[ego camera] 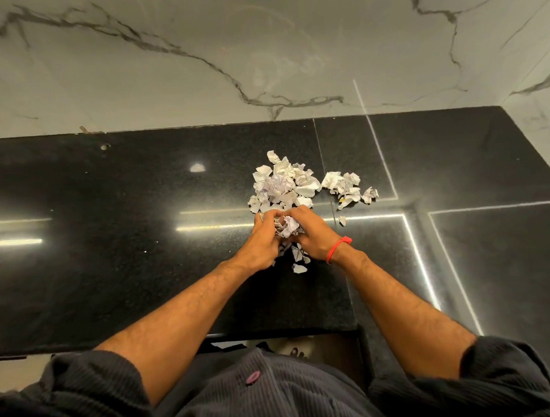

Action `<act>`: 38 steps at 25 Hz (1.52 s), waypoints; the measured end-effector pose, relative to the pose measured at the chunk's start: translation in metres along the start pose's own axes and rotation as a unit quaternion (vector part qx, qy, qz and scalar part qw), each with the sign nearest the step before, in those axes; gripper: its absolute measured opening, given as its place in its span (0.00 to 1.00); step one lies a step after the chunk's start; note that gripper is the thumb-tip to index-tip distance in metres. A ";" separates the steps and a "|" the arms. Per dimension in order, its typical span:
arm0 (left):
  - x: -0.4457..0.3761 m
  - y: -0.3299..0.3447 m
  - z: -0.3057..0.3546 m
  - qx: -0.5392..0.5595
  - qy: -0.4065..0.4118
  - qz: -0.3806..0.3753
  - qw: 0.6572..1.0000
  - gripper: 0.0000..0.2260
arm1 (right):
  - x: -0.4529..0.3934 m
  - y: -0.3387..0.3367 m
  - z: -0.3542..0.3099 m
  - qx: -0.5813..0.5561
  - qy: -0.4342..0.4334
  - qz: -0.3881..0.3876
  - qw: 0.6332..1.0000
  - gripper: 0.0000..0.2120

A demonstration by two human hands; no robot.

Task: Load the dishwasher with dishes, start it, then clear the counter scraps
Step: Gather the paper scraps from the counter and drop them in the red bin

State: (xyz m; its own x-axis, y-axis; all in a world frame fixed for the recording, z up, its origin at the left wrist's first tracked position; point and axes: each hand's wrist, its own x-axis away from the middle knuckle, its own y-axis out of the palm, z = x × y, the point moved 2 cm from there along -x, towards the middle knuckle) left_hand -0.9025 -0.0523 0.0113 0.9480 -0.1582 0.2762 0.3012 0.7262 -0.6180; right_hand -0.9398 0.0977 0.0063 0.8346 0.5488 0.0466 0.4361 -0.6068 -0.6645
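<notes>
A pile of crumpled white paper scraps [283, 185] lies on the black granite counter [125, 249], with a smaller cluster of scraps [346, 184] just to its right. My left hand [263, 241] and my right hand [314, 235] are cupped together just in front of the pile, fingers curled round a bunch of scraps [288, 227] held between them. A few loose scraps [299, 264] lie or drop below my hands. A red band circles my right wrist.
A marble-patterned wall [257, 48] rises behind the counter and at the right corner. One stray scrap [342, 220] lies right of my hands. The counter's front edge [210, 336] runs close to my body, with a dark gap below it.
</notes>
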 end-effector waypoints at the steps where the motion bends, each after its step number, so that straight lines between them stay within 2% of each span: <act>1: 0.003 -0.006 -0.001 0.010 0.003 0.017 1.000 0.25 | -0.003 0.000 -0.007 -0.014 -0.019 0.009 1.000 0.19; 5: 0.022 -0.043 -0.008 0.051 -0.008 0.108 0.993 0.21 | -0.031 0.004 -0.046 -0.058 -0.097 0.028 0.993 0.13; 12: 0.108 -0.132 -0.084 0.079 -0.064 0.282 0.954 0.20 | -0.100 0.091 -0.156 -0.065 -0.193 -0.068 0.977 0.13; 14: 0.150 -0.156 -0.119 0.085 -0.072 0.344 0.932 0.20 | -0.111 0.135 -0.201 -0.055 -0.229 -0.104 0.966 0.15; 17: 0.222 -0.184 -0.182 0.107 -0.127 0.402 0.900 0.22 | -0.118 0.214 -0.270 -0.040 -0.260 -0.164 0.951 0.19; 22: 0.352 -0.209 -0.288 0.143 -0.188 0.460 0.856 0.23 | -0.105 0.364 -0.370 -0.022 -0.302 -0.260 0.917 0.18; 26: 0.452 -0.198 -0.387 0.181 -0.252 0.492 0.814 0.23 | -0.078 0.499 -0.422 -0.020 -0.316 -0.348 0.883 0.19; 29: 0.495 -0.173 -0.463 0.221 -0.298 0.492 0.787 0.26 | -0.062 0.595 -0.423 -0.002 -0.294 -0.387 0.874 0.23; 32: 0.512 -0.130 -0.550 0.267 -0.327 0.491 0.762 0.28 | -0.054 0.697 -0.392 0.009 -0.266 -0.422 0.867 0.28; 36: 0.490 -0.067 -0.667 0.327 -0.357 0.472 0.736 0.25 | -0.057 0.803 -0.312 0.011 -0.220 -0.419 0.881 0.22; 38: 0.468 -0.024 -0.716 0.338 -0.359 0.446 0.747 0.23 | -0.060 0.850 -0.261 0.022 -0.197 -0.413 0.889 0.21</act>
State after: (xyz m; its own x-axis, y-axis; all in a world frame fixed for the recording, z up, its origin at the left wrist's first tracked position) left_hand -0.3925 -0.6230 -0.3720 0.3681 0.8136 0.4501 -0.7681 0.5389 -0.3458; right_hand -0.5309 -0.6015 -0.3666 0.0496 0.9605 0.2737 0.8252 0.1150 -0.5530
